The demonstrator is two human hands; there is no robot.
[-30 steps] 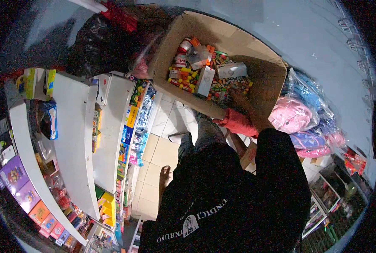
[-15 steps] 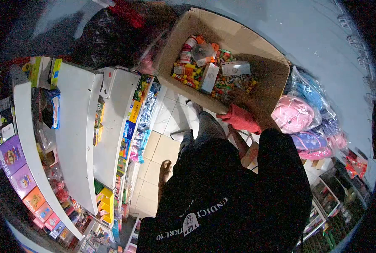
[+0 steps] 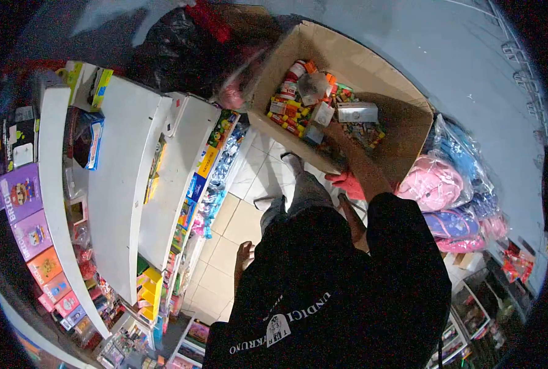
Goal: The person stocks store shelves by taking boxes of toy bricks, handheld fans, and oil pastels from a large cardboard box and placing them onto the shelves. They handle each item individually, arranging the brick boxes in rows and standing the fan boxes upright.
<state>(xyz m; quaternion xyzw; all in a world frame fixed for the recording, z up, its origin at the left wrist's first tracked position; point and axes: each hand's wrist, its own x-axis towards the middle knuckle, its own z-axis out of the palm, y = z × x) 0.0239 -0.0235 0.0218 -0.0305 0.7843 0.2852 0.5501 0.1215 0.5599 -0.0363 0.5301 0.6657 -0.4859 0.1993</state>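
Observation:
A large cardboard box (image 3: 372, 61) holds a jumble of small colourful packs (image 3: 289, 114), red-and-white containers (image 3: 292, 80) and a white box (image 3: 357, 112). My right hand (image 3: 334, 136) reaches into it over the near side, its fingers dim and partly hidden, closed at a second, tilted white box (image 3: 323, 114). Low beside my body, my left hand (image 3: 244, 252) hangs above the floor, loosely curled with fingers apart and nothing visible in it. Red cloth-like material (image 3: 347, 184) lies below the box's near edge, partly behind my right arm.
White shelves (image 3: 117, 178) with packaged goods run along the left. Plastic-wrapped pink bags (image 3: 430, 182) are stacked right of the box. A black plastic bag (image 3: 178, 52) sits at the upper left. My feet stand on the tiled floor (image 3: 224, 252) below the box.
My right hand has moved left and farther into the box, now at the white box, which has tilted. The view has shifted, so the cardboard box appears lower and farther right.

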